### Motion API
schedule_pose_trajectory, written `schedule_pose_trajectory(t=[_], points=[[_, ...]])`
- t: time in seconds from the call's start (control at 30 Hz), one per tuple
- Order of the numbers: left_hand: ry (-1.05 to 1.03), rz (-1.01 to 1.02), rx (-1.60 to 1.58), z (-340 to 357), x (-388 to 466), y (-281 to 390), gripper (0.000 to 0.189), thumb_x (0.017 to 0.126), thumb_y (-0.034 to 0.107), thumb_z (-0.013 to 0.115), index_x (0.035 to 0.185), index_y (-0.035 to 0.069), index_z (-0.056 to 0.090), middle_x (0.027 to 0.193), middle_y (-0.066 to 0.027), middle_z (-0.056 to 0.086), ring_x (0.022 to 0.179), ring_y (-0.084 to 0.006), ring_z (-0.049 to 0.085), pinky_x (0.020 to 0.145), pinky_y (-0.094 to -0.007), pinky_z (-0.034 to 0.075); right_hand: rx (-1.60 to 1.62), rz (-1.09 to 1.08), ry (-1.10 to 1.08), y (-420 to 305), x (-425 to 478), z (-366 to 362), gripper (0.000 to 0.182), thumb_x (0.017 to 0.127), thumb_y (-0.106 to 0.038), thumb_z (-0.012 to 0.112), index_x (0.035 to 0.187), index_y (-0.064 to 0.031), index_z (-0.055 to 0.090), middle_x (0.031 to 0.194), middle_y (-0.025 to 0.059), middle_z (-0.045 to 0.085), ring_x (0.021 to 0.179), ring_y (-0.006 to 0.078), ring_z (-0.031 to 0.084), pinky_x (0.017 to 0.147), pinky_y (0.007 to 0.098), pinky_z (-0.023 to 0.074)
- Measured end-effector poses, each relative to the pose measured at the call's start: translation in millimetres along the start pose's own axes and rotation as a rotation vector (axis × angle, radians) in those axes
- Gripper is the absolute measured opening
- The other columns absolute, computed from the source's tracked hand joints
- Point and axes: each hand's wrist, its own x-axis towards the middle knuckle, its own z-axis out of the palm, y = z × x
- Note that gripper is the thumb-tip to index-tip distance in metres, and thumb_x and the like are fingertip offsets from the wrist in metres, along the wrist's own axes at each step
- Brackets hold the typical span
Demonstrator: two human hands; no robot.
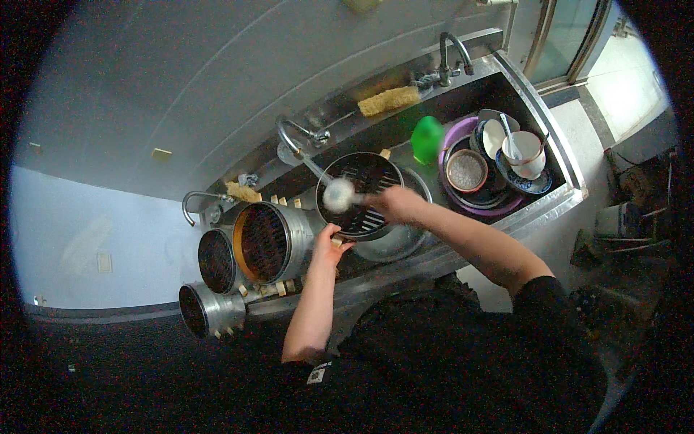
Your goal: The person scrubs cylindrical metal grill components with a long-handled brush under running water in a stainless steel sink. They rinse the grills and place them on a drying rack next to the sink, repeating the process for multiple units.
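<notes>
A round metal-walled steamer basket [361, 234] with a slatted bottom sits tilted over a wide metal basin [420, 238] in the sink. My left hand [327, 247] grips its near left rim beside a small wooden block. My right hand [400, 206] is closed on the short handle of a round, whitish scrubbing brush [339, 195], which is blurred. The brush head is inside the basket, but whether it touches the slats is unclear. From the middle tap [289, 138], a stream of water [317, 168] runs down into the basket.
Left of the basket lie several steamer baskets [298, 238] on their sides. A purple tub [455, 135] holding bowls stands in the right sink bay, next to a green container [427, 140]. Another tap [445, 59] and a yellow sponge-like pad [389, 101] are along the back ledge.
</notes>
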Motion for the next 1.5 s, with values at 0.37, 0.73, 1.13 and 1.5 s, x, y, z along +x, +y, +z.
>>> schedule_pose_trajectory(t=[0.37,0.73,1.13,1.5], points=[[0.07,-0.019,0.008,-28.4,16.5,-1.0,0.028,0.071,0.007,0.063,0.097,0.008,0.052,0.106,-0.0096,0.051,0.103,-0.0279,0.049,0.09,-0.061,0.037,0.058,-0.029,-0.054,-9.8,-70.9,-22.5,0.035,0.089,-0.023,0.05,0.123,-0.0279,0.057,0.079,0.0179,0.064,0.07,0.0359,0.063,0.064,0.0463,0.0506],[0.029,-0.134,0.077,6.4,7.5,-11.1,0.016,0.078,0.012,0.059,0.092,0.007,0.054,0.1,-0.0083,0.055,0.097,-0.0289,0.054,0.085,-0.0573,0.042,0.137,0.068,0.008,-40.4,-21.7,-35.7,0.037,0.077,-0.015,0.057,0.114,-0.0177,0.062,0.086,0.0186,0.065,0.079,0.0365,0.064,0.071,0.0452,0.0524],[0.001,-0.061,0.19,17.1,7.2,4.3,0.017,0.075,0.006,0.057,0.091,0.007,0.052,0.091,-0.0087,0.058,0.093,-0.0242,0.056,0.076,-0.0477,0.047,-0.007,0.192,0.017,21.8,5.4,-8.2,0.028,0.074,-0.015,0.061,0.101,-0.0147,0.066,0.089,0.016,0.066,0.082,0.0346,0.064,0.072,0.0456,0.0527],[0.036,-0.091,0.071,-2.4,-4.9,-9.3,0.019,0.074,0.008,0.058,0.091,0.008,0.051,0.097,-0.0084,0.057,0.093,-0.0287,0.056,0.085,-0.0551,0.045,0.038,0.01,-0.063,-1.8,-5.6,-52.5,0.031,0.085,-0.025,0.054,0.115,-0.0255,0.064,0.091,0.0167,0.066,0.08,0.0356,0.063,0.071,0.0445,0.0503]])
